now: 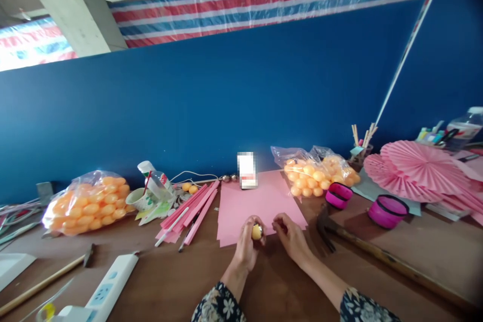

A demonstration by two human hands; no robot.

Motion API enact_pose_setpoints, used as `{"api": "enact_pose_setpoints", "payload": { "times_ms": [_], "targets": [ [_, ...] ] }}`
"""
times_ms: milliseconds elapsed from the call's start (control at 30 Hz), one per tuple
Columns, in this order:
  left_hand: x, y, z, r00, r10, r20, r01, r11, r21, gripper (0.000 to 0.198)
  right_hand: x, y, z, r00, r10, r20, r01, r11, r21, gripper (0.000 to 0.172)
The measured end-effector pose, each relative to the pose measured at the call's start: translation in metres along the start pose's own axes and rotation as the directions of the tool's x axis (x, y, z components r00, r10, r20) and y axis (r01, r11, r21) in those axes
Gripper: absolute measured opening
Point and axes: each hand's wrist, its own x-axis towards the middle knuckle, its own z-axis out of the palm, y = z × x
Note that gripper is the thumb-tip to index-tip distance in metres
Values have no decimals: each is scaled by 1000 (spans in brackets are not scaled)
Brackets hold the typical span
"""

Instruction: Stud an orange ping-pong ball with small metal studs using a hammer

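One small orange plastic ball (257,232) is grasped in the left hand (245,250) at the near edge of the flat pink paper sheet (260,200), with the right hand (293,240) curled beside it, its grip impossible to tell, while clear bags of orange balls (88,204) lie well apart.

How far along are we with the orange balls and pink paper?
Done: open pink fans lie at the right, and folded pink strips sit left of the pink sheet. In hand: the left hand grips one orange ball at the sheet's near edge; the right hand is beside it, its grip unclear. Left: both bags of balls look full, and the sheet lies flat, unfolded.
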Motion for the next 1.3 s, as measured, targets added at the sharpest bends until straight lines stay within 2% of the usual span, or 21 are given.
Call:
{"api": "enact_pose_setpoints", "payload": {
  "times_ms": [200, 333, 600, 800, 900, 1133, 1300],
  "targets": [
    [-8, -7, 18, 998, 44, -36, -39, 990, 133, 24, 0, -4, -6, 1000, 20, 7, -21, 997, 78, 22],
    [-7, -8, 24, 988, 132, -74, -112, 967, 230, 22, 1, -3, -7, 999, 49, -21, -47, 995, 85, 23],
    [3, -4, 8, 973, 179, -149, -114, 923, 367, 45, 0, -1, -6, 999, 32, -13, -30, 993, 116, 19],
    [-3, -4, 10, 973, 175, -150, -118, 938, 327, 37, 1, 1, -5, 1000, 1, -27, 2, 995, 96, 20],
    [-5, -1, 13, 976, 159, -149, -107, 946, 304, 40, 2, 0, -6, 1000, -4, -30, 7, 995, 104, 20],
    [0, -10, 4, 967, 174, -187, -97, 928, 359, 47, 4, -4, -13, 994, 100, -40, -89, 971, 221, 18],
    [-1, -11, 4, 968, 177, -179, -78, 886, 457, 48, 4, -6, -15, 980, 192, 54, -198, 903, 380, 15]
  ]
}}
